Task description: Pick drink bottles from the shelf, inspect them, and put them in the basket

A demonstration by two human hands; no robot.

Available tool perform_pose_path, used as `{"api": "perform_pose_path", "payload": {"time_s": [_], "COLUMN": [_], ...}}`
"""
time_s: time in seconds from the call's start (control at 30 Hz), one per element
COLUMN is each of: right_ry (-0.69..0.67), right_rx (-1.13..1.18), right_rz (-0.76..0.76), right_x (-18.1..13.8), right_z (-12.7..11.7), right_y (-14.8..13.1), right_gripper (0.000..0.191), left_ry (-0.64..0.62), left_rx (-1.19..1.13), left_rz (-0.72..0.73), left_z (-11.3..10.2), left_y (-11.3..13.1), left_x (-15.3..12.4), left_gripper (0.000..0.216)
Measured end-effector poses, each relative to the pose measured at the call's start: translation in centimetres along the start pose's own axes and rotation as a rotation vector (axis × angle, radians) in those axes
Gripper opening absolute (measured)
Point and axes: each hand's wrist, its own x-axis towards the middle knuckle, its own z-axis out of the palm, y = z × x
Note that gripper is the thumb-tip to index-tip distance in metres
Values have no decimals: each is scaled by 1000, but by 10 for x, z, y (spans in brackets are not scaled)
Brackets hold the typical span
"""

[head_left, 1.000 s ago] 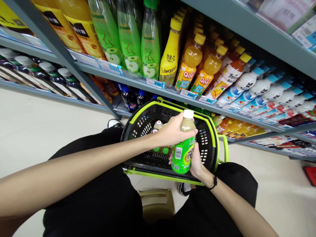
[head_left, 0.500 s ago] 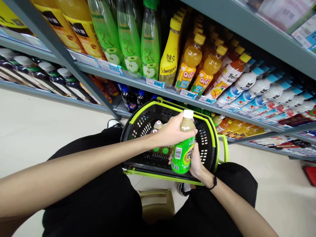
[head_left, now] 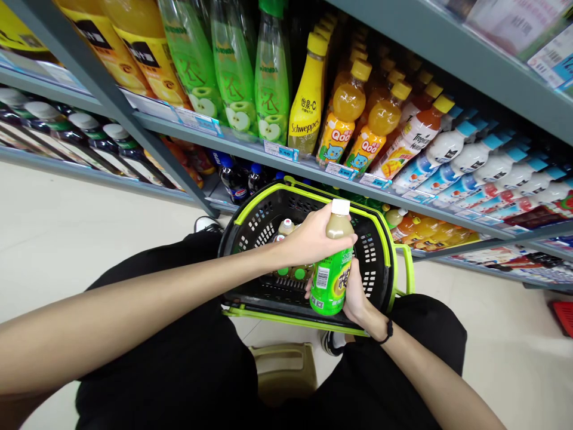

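Note:
Both hands hold one green-labelled juice bottle with a white cap above a black shopping basket with lime-green trim. My left hand is wrapped round the bottle's neck and shoulder. My right hand grips the lower body from behind and below. More bottles of the same kind lie in the basket under my hands.
A grey shelf runs just beyond the basket, packed with green apple soda, a yellow Schweppes bottle, orange Qoo bottles and white bottles with blue caps. Darker bottles fill the lower shelf. A low stool sits between my knees.

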Motion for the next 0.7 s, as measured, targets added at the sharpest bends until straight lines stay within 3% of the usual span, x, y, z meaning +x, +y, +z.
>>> {"api": "perform_pose_path", "payload": {"time_s": [0.4, 0.7], "right_ry": [-1, -9], "right_rx": [23, 14], "right_rz": [-22, 17], "right_x": [0, -1], "right_z": [2, 2], "right_y": [-1, -3], "right_gripper": [70, 79], "left_ry": [2, 7], "left_rx": [-1, 15], "left_rz": [-9, -3], "left_z": [-1, 0], "left_y": [1, 0], "left_x": [0, 0], "left_gripper": [45, 44]}}
